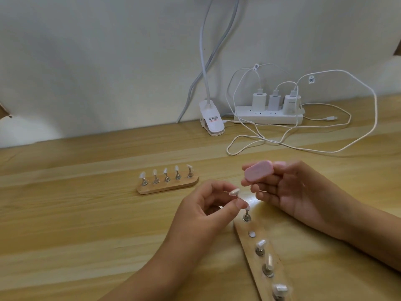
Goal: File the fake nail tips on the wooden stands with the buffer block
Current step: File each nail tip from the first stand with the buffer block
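Note:
My left hand [201,205] pinches a small metal holder with a fake nail tip [234,191] on it, lifted off the near wooden stand [258,266]. That stand runs toward me at the lower right; one round seat [251,234] on it is bare and several holders with tips remain. My right hand [290,190] grips a pink oval buffer block [258,171] just above and right of the held tip, apart from it. A second wooden stand [168,187] with several upright nail tips lies farther back on the table.
At the back of the wooden table a white clip lamp [211,120] stands against the wall. Beside it is a white power strip [269,117] with three chargers, and its white cables [303,146] loop over the table behind my right hand.

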{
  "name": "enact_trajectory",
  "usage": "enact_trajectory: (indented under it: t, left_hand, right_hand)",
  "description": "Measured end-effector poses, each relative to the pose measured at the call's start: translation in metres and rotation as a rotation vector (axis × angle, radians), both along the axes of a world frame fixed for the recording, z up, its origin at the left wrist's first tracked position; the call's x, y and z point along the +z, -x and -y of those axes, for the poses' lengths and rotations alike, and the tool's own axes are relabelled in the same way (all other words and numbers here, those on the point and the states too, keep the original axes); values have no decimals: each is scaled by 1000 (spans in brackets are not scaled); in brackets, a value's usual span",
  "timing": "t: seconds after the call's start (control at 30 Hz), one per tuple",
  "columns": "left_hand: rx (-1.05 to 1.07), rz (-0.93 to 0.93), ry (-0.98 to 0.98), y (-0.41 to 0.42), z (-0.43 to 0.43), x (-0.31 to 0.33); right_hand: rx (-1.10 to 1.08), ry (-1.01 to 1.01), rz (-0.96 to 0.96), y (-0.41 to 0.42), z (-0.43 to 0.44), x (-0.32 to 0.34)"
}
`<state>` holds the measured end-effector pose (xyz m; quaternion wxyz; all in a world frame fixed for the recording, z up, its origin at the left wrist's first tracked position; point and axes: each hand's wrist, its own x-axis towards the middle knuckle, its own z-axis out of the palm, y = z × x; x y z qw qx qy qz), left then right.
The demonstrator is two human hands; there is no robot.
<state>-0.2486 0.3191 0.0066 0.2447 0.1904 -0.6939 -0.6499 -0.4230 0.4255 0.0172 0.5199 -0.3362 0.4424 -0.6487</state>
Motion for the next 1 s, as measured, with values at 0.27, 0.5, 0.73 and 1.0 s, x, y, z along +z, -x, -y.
enact_trajectory:
  t: [0.27, 0.5, 0.73, 1.0]
  left_hand:
    - [4, -29, 12, -2, 4, 1]
    - [-19, -52, 67, 1, 6, -3]
    - [-6, -62, 102, 2, 5, -6]
    - [-22, -30, 198, 1, 6, -7]
  right_hand:
    - [-268, 163, -606, -12, -11, -6]
    - [-357, 319, -1169, -19, -14, -10]
    - [-401, 323, -1327, -22, -14, -10]
    - [-363, 319, -1375, -22, -14, -11]
